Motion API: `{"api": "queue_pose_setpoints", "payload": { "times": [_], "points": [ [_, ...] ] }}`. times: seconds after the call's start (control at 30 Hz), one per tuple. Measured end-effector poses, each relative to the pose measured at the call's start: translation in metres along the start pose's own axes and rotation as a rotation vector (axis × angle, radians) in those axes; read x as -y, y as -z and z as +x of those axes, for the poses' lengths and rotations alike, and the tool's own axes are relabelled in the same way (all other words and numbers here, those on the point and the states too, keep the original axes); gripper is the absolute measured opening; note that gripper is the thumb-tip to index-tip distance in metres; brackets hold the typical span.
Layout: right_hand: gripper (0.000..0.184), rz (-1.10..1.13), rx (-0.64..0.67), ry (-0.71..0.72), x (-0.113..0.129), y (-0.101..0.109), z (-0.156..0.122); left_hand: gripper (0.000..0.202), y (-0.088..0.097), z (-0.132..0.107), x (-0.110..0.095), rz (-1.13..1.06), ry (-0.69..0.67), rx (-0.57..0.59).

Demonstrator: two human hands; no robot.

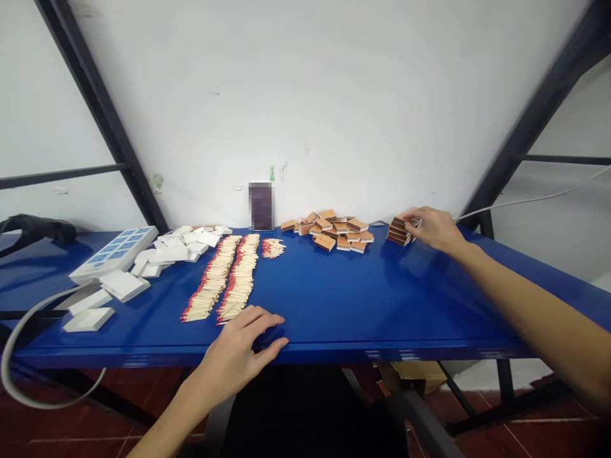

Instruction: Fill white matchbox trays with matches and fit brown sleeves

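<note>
My right hand reaches to the far right of the blue table and its fingers close on the top of a small stack of brown matchboxes. My left hand lies open with fingers spread on the table's front edge, just beside the near end of two long rows of red-tipped matches. A small loose bunch of matches lies farther back. A heap of brown matchboxes sits at the back middle.
White inner trays are piled at the back left, with more near the left front. A white power strip with a grey cable lies at the left. Black frame bars slant up on both sides. A blurred dark object stands against the wall.
</note>
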State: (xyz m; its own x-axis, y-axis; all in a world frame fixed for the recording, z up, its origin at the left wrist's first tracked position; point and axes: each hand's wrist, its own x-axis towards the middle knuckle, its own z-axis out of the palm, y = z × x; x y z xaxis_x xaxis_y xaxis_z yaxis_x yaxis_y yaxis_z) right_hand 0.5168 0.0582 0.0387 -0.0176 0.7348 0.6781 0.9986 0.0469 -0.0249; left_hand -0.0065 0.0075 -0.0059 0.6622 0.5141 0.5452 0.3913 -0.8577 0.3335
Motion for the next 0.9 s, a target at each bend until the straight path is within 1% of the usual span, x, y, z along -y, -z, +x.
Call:
{"api": "queue_pose_setpoints", "payload": {
  "times": [0.13,0.17,0.23,0.3,0.37,0.43,0.47,0.5,0.57,0.63,0.67,0.7,0.77,0.83,0.9],
  "points": [
    [0.024,-0.032,-0.116,-0.154,0.019,0.010,-0.001,0.017,0.001,0.001,-0.008,-0.036,0.047,0.015],
    [0.024,-0.016,-0.131,-0.164,0.027,0.013,0.000,0.016,0.003,0.001,-0.010,-0.063,0.062,0.018],
    [0.022,0.020,-0.111,-0.131,0.043,0.016,0.003,0.012,0.012,0.001,-0.013,-0.126,0.082,0.000],
    [0.023,0.060,-0.043,-0.047,0.061,0.014,0.006,0.013,0.032,0.003,-0.007,-0.135,0.103,-0.068],
    [0.029,0.093,0.040,0.081,0.081,0.007,0.008,0.018,0.061,0.010,0.013,-0.027,0.166,-0.182],
    [0.034,0.095,0.084,0.212,0.101,-0.004,0.010,0.028,0.094,0.021,0.049,0.206,0.263,-0.303],
    [0.035,0.092,0.098,0.265,0.111,-0.010,0.010,0.034,0.110,0.027,0.070,0.356,0.304,-0.324],
    [0.034,0.076,0.111,0.309,0.121,-0.016,0.010,0.038,0.123,0.033,0.093,0.499,0.322,-0.259],
    [0.032,0.025,0.103,0.366,0.137,-0.027,0.011,0.046,0.142,0.044,0.135,0.678,0.350,-0.045],
    [0.032,0.002,0.082,0.379,0.149,-0.036,0.012,0.053,0.150,0.052,0.166,0.743,0.385,0.163],
    [0.033,-0.008,0.076,0.374,0.154,-0.039,0.013,0.054,0.151,0.055,0.176,0.754,0.385,0.237],
    [0.033,-0.011,0.070,0.367,0.158,-0.041,0.014,0.053,0.150,0.057,0.183,0.761,0.370,0.269],
    [0.033,0.014,0.063,0.375,0.168,-0.044,0.015,0.048,0.147,0.059,0.187,0.749,0.306,0.279],
    [0.032,0.089,0.083,0.428,0.180,-0.045,0.015,0.048,0.147,0.058,0.182,0.718,0.240,0.253],
    [0.031,0.176,0.119,0.460,0.195,-0.047,0.016,0.053,0.150,0.058,0.173,0.693,0.198,0.204]
  ]
}}
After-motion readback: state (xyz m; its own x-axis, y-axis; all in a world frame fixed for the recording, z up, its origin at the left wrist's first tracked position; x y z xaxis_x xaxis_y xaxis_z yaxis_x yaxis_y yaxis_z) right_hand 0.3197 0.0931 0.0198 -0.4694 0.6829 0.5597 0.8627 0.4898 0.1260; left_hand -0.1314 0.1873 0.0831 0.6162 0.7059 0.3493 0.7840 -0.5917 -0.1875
